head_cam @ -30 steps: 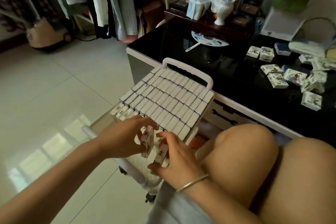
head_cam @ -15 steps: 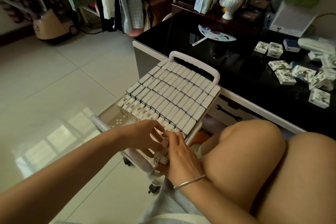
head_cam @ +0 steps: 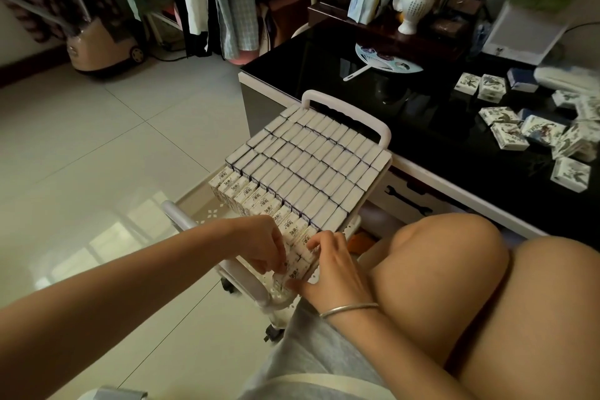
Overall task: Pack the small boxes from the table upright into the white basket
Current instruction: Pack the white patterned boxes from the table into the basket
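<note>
Our left hand and right hand pinch the near boxes at the 6 o'clock end of the white basket.

Left fingers curl on them from 9 o'clock. The right hand clasps from 3 o'clock, thumb underneath. We see small white cardboard cartons with dark print. The basket is perforated plastic with a rounded handle. Toward 12 o'clock the packed boxes stand upright in tight rows of plain tops. At 3 o'clock loose boxes lie scattered on the glossy black table.
</note>
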Demonstrator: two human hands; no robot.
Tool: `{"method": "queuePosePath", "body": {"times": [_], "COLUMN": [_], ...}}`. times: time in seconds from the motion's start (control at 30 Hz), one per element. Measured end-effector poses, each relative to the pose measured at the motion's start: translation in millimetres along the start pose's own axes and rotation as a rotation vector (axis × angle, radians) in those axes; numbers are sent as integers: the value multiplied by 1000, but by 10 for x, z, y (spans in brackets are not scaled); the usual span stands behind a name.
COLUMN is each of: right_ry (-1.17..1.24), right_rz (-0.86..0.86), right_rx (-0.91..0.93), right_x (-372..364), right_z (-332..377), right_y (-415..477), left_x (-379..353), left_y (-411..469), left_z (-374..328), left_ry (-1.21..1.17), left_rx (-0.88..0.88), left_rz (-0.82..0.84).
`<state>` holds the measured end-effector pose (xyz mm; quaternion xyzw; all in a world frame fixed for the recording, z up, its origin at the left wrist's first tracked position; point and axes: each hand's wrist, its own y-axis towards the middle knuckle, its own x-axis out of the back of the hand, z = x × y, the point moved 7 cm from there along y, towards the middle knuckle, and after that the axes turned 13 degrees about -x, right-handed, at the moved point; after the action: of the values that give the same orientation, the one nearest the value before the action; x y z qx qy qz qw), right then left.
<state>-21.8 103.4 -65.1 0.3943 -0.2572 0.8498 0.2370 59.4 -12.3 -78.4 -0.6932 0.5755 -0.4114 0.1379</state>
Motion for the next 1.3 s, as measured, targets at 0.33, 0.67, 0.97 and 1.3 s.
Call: {"method": "queuePosePath", "body": {"times": [0.33, 0.67, 0.97, 1.3], "right_ry": [67, 358, 352, -175], "right_rz": [56, -100, -482, -384], "right_rx": [-77, -100, -266, -705], "right_x": [2, 847, 2326, 2673], "right_z": [-95, -366, -1640, -3268], "right_y": [83, 369, 693, 1190], "left_x": [13, 262, -431, -1039], "left_y": [-33, 9, 1037, 2472], "left_z": [33, -790, -2622, -3776], "left_ry": [-59, 511, 209, 1125], "left_rx": [26, -329, -801, -844], "left_rz": [34, -223, -263, -261]}}
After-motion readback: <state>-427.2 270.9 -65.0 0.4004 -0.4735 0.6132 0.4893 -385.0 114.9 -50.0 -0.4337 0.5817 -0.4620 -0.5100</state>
